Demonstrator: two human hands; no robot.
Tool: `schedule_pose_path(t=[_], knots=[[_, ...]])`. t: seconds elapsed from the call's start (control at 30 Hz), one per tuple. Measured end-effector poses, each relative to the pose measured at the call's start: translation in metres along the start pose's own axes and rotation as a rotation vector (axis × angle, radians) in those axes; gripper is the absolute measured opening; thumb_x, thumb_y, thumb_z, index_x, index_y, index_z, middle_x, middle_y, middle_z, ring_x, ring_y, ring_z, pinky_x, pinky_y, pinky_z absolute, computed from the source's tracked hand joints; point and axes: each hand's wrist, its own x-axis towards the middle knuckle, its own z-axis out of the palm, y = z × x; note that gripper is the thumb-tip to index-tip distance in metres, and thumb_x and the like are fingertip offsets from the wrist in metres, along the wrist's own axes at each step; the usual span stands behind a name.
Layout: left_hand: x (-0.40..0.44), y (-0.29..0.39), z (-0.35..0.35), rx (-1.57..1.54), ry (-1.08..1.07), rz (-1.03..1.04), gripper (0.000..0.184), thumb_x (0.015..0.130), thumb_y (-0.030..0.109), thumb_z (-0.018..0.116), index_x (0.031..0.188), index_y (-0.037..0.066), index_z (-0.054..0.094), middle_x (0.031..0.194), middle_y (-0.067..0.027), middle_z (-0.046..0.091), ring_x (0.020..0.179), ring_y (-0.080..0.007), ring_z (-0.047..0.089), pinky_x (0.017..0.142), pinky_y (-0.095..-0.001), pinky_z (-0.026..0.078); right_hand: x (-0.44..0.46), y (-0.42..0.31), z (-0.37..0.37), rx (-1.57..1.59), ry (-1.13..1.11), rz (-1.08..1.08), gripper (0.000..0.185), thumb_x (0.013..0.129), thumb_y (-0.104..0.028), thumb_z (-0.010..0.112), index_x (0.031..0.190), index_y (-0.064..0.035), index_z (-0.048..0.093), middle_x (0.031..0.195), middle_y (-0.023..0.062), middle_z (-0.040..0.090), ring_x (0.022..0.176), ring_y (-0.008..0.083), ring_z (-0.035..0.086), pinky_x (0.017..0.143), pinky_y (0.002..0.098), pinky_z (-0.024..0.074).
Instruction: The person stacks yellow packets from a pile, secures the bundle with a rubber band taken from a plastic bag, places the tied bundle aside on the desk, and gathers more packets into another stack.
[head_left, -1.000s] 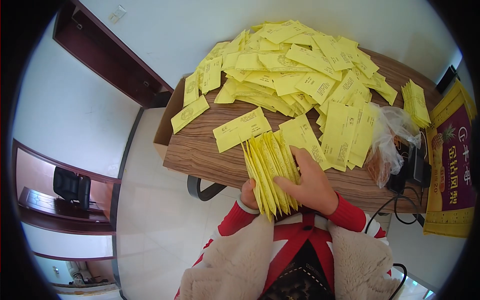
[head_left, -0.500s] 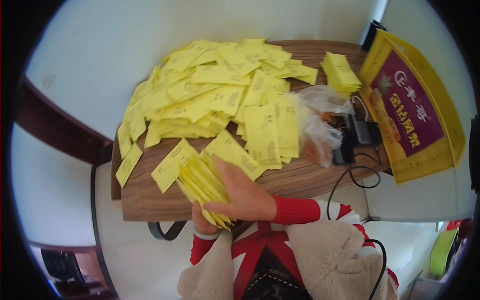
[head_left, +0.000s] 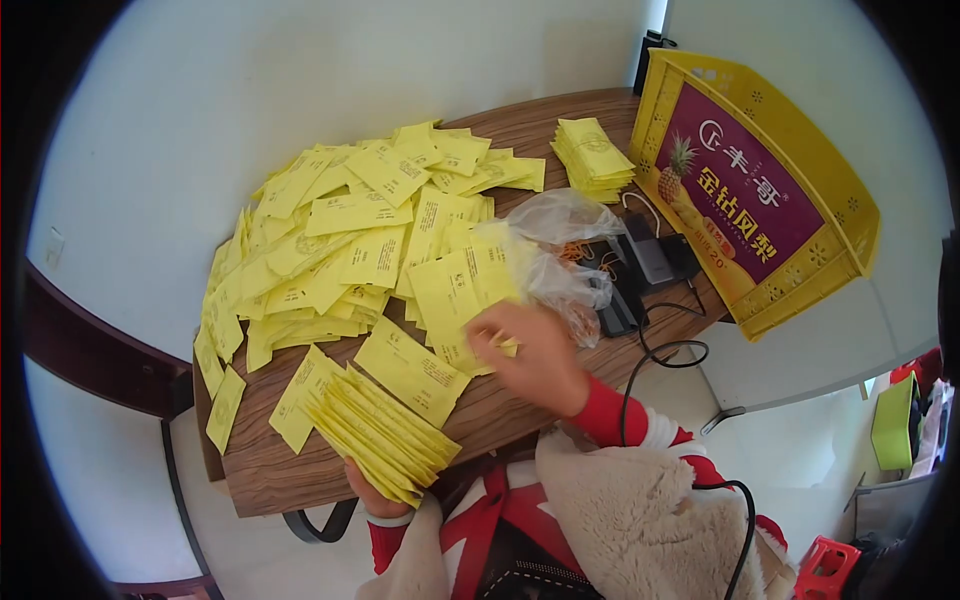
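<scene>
My left hand [head_left: 372, 488] is closed around the lower end of a fanned stack of yellow paper packets [head_left: 385, 430] at the table's front edge. Motion blurs my right hand [head_left: 530, 350], which is over the right end of two yellow packets lying side by side [head_left: 445, 300]. Its fingers bend downward and their tips are hidden; a bit of yellow shows beside the thumb. Between my hands lies a flat printed packet [head_left: 410, 370]. Another packet [head_left: 305, 395] lies partly behind the held stack. A large heap of loose yellow packets [head_left: 320, 240] covers the table's left and back.
A neat bundle of yellow packets [head_left: 592, 160] lies at the back right. Near it are a clear plastic bag [head_left: 565, 275], a dark device [head_left: 650, 255] and a black cable [head_left: 650, 350]. The yellow pineapple crate [head_left: 740, 200] stands along the right side of the wooden table [head_left: 270, 480].
My right hand has left the held stack and moved right, over the packets by the plastic bag. The left hand still holds the stack. The camera view has shifted.
</scene>
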Motion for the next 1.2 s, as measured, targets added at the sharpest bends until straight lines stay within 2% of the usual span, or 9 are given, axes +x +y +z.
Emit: schedule_pose_path(t=[0.13, 0.23, 0.27, 0.4, 0.6, 0.73, 0.93, 1.07, 1.2], knots=[[0.000, -0.002, -0.007, -0.019, 0.012, 0.041, 0.047, 0.114, 0.033, 0.037, 0.147, 0.003, 0.050, 0.140, -0.0170, 0.064, 0.118, -0.0276, 0.067, 0.094, -0.0389, 0.059, 0.016, 0.043, -0.058, -0.367, 0.301, 0.095, 0.006, 0.089, -0.006, 0.067, 0.092, -0.0007, 0.068, 0.089, 0.0093, 0.070, 0.074, 0.0248, 0.061, 0.065, 0.0345, 0.0477], [0.000, -0.002, -0.006, 0.013, 0.039, 0.077, 0.045, 0.115, 0.032, 0.035, 0.146, 0.003, 0.051, 0.139, -0.0165, 0.064, 0.116, -0.0263, 0.068, 0.093, -0.0369, 0.059, 0.023, 0.075, -0.088, -0.662, 0.290, 0.133, 0.012, 0.091, -0.012, 0.066, 0.093, -0.0016, 0.071, 0.092, 0.0128, 0.071, 0.077, 0.0316, 0.064, 0.067, 0.0384, 0.0498], [0.001, -0.002, -0.009, 0.010, 0.036, 0.078, 0.045, 0.115, 0.032, 0.035, 0.146, 0.003, 0.051, 0.139, -0.0165, 0.064, 0.116, -0.0263, 0.068, 0.093, -0.0369, 0.059, 0.026, 0.082, -0.091, -0.664, 0.291, 0.130, 0.012, 0.091, -0.012, 0.066, 0.093, -0.0016, 0.071, 0.092, 0.0128, 0.071, 0.077, 0.0316, 0.064, 0.067, 0.0384, 0.0498], [0.003, 0.000, -0.023, 0.090, -0.086, 0.115, 0.046, 0.115, 0.034, 0.034, 0.147, 0.004, 0.051, 0.140, -0.0151, 0.064, 0.119, -0.0255, 0.066, 0.096, -0.0363, 0.057, 0.037, 0.105, -0.093, -0.823, 0.032, 0.242, 0.019, 0.091, -0.019, 0.065, 0.099, -0.0038, 0.074, 0.093, 0.0143, 0.073, 0.081, 0.0368, 0.065, 0.070, 0.0421, 0.0515], [0.001, -0.003, -0.005, 0.028, -0.122, 0.209, 0.048, 0.115, 0.036, 0.032, 0.148, 0.006, 0.051, 0.144, -0.0132, 0.062, 0.123, -0.0249, 0.063, 0.100, -0.0361, 0.054, 0.056, 0.116, -0.078, -0.808, -0.161, 0.491, 0.022, 0.091, -0.022, 0.065, 0.096, -0.0057, 0.077, 0.092, 0.0134, 0.074, 0.084, 0.0366, 0.066, 0.072, 0.0423, 0.0523], [0.001, -0.001, 0.001, 0.134, -0.204, 0.209, 0.051, 0.115, 0.041, 0.033, 0.150, 0.008, 0.050, 0.149, -0.0122, 0.059, 0.128, -0.0244, 0.060, 0.105, -0.0361, 0.051, 0.057, 0.122, -0.075, -0.917, -0.107, 0.505, 0.029, 0.089, -0.033, 0.066, 0.074, -0.0099, 0.075, 0.082, 0.0060, 0.073, 0.078, 0.0296, 0.066, 0.069, 0.0389, 0.0489], [0.002, 0.000, -0.036, 0.126, -0.166, 0.183, 0.053, 0.113, 0.043, 0.038, 0.153, 0.010, 0.048, 0.153, -0.0130, 0.056, 0.127, -0.0253, 0.062, 0.105, -0.0365, 0.052, 0.047, 0.090, -0.093, -0.683, 0.089, 0.302, 0.021, 0.088, -0.023, 0.070, 0.086, -0.0035, 0.078, 0.085, 0.0115, 0.072, 0.078, 0.0307, 0.064, 0.070, 0.0378, 0.0506], [0.003, -0.003, 0.000, -0.126, -0.110, 0.085, 0.053, 0.111, 0.043, 0.043, 0.153, 0.011, 0.049, 0.151, -0.0135, 0.058, 0.124, -0.0266, 0.065, 0.102, -0.0385, 0.055, 0.045, 0.082, -0.099, -0.620, 0.210, 0.224, 0.016, 0.089, -0.018, 0.072, 0.089, -0.0034, 0.078, 0.083, 0.0081, 0.070, 0.075, 0.0248, 0.060, 0.067, 0.0338, 0.0482], [0.000, -0.002, 0.011, -0.152, -0.030, 0.064, 0.052, 0.111, 0.041, 0.044, 0.152, 0.010, 0.049, 0.149, -0.0128, 0.060, 0.123, -0.0283, 0.065, 0.101, -0.0410, 0.056, 0.043, 0.074, -0.101, -0.465, 0.283, 0.202, 0.013, 0.092, -0.013, 0.071, 0.092, -0.0021, 0.078, 0.083, 0.0045, 0.068, 0.070, 0.0183, 0.057, 0.063, 0.0291, 0.0453]])
